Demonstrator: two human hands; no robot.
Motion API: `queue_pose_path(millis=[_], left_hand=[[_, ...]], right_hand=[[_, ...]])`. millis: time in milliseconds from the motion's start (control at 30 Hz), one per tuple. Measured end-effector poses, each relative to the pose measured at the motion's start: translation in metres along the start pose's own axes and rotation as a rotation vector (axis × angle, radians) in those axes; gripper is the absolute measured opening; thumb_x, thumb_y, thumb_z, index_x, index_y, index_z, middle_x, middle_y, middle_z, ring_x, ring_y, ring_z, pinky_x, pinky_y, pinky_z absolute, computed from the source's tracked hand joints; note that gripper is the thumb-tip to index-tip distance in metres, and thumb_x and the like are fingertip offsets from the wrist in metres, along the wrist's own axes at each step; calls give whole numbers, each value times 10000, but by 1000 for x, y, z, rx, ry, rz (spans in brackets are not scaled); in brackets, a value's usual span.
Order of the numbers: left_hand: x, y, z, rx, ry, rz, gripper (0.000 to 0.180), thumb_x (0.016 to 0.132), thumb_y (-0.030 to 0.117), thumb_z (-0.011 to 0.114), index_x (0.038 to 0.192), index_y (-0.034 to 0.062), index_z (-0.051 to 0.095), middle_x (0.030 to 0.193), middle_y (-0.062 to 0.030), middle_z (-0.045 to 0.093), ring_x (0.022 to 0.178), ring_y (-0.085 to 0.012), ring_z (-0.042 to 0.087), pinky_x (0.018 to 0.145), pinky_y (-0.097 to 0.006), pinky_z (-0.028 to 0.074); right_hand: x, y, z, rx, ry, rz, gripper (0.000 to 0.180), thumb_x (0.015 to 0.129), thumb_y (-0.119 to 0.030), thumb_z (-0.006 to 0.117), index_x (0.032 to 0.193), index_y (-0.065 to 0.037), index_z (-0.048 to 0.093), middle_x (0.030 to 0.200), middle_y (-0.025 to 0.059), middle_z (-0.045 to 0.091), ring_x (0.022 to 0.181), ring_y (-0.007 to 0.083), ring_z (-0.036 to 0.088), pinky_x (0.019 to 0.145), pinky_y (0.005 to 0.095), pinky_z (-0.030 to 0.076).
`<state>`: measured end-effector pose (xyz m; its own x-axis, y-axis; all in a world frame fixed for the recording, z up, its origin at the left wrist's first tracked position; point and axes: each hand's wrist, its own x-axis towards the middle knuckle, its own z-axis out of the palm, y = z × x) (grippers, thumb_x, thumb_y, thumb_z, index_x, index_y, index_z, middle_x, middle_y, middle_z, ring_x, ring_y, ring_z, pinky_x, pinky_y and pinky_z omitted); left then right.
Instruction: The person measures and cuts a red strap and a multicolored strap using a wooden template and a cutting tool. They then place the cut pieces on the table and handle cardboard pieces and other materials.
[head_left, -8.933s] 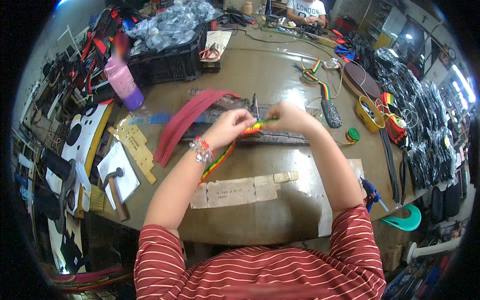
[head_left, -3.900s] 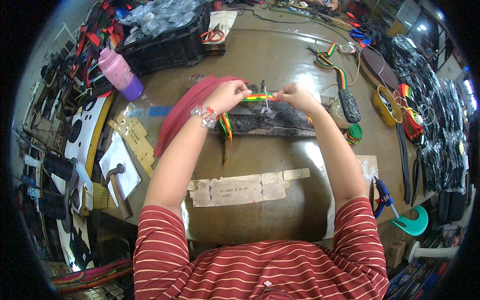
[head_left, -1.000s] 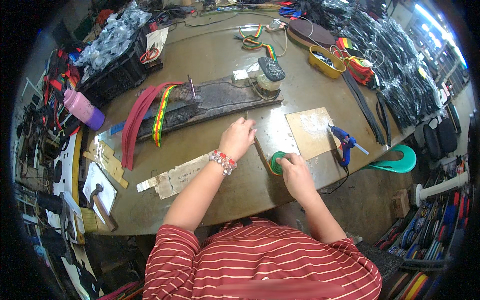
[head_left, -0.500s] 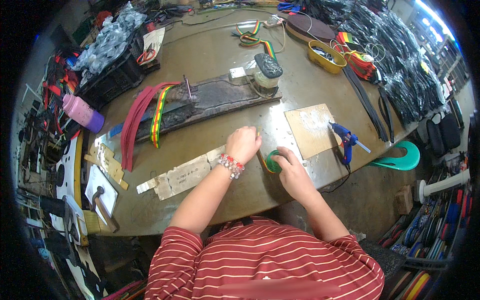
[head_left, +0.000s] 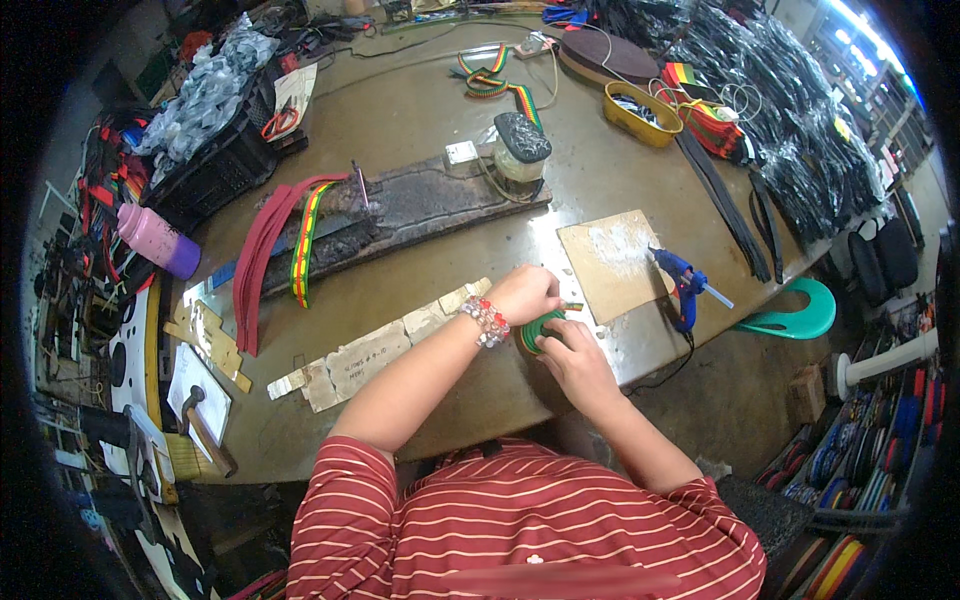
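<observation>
A coil of green-edged ribbon (head_left: 533, 334) lies near the front of the worktable, with my right hand (head_left: 580, 370) closed around its right side. Just beyond it, my left hand (head_left: 524, 294) pinches the ribbon's loose end (head_left: 573, 307), a short striped tip of which shows past the fingertips. The two hands almost meet over the coil. Beaded bracelets (head_left: 487, 322) circle my left wrist. A long piece of marked cardboard (head_left: 375, 357) lies left of the hands, partly behind my left forearm.
To the right are a glue-smeared board (head_left: 615, 262) and a blue glue gun (head_left: 682, 285). A dark plank (head_left: 420, 210) bears a lidded jar (head_left: 522, 155), with maroon strips (head_left: 262, 265) and a striped ribbon (head_left: 303, 250) across its left end. A hammer (head_left: 208, 430) rests at left.
My left hand has moved right, from beside the coil to above it, bringing the ribbon end along. My right hand stays at the coil. The view has shifted slightly.
</observation>
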<state>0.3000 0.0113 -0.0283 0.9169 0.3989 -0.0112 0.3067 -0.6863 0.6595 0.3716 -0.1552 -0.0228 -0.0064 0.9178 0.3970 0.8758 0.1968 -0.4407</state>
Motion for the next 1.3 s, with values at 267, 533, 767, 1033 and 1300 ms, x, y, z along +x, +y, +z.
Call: queue_pose_path(millis=[267,533,767,1033,1300], left_hand=[[-33,-17,-20,-351,-81,36,198,846,211,644,892,32,573,845,-66,626,774,-126,587,712,-293,479],[-89,-51,-51,-301,786,93,113,824,42,618,909,-17,570,1007,-127,611,863,-226,627,747,-325,509],[-127,-70,-44,-6,764,105,143,784,-32,619,915,-23,563,1038,-156,585,913,-297,601,774,-331,506],[-126,-71,-46,-3,754,128,145,797,-15,615,929,-18,557,1024,-145,578,906,-289,597,771,-340,502],[-127,-73,-46,-1,762,140,127,808,4,607,922,-11,553,1015,-146,578,894,-293,599,766,-349,505]], right_hand=[[7,36,-12,-51,-69,-343,167,767,-75,549,926,-36,583,1144,143,545,1068,304,534,876,374,470],[155,61,-27,20,452,-244,160,756,-2,653,908,-49,637,1042,110,621,945,262,609,794,345,501],[253,75,-35,-121,173,-11,109,756,-76,617,843,-17,646,870,170,608,847,337,605,764,411,480],[273,74,-26,-495,97,-77,89,792,-76,530,799,-27,604,860,167,593,778,344,605,690,422,486],[163,-10,34,276,4,90,95,781,56,570,854,-3,586,827,58,566,692,138,608,607,274,480]])
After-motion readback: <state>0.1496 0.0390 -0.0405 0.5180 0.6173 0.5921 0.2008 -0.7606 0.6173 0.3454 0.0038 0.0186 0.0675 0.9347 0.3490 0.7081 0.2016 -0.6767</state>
